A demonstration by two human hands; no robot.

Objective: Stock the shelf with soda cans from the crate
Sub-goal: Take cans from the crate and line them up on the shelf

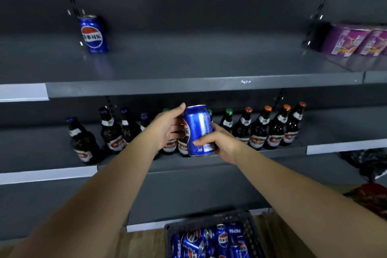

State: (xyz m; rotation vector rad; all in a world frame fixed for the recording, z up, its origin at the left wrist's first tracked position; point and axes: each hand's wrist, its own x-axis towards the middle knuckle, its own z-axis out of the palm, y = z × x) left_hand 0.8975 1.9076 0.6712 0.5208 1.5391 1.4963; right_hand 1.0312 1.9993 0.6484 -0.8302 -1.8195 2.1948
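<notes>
Both my hands hold one blue soda can (198, 130) upright in the air in front of the middle shelf. My left hand (169, 130) wraps its left side, thumb up by the rim. My right hand (219, 142) grips its lower right side. Another blue can (93, 34) stands alone at the back left of the upper shelf (188, 88). Down at the bottom edge, a dark plastic crate (209, 221) on the floor holds several blue cans (211, 243) lying jumbled.
A row of dark glass bottles (270, 130) stands along the middle shelf behind my hands. Purple boxes (356, 41) sit at the upper shelf's right end. Dark and red packages (368, 174) lie on the lower right. Wooden floor surrounds the crate.
</notes>
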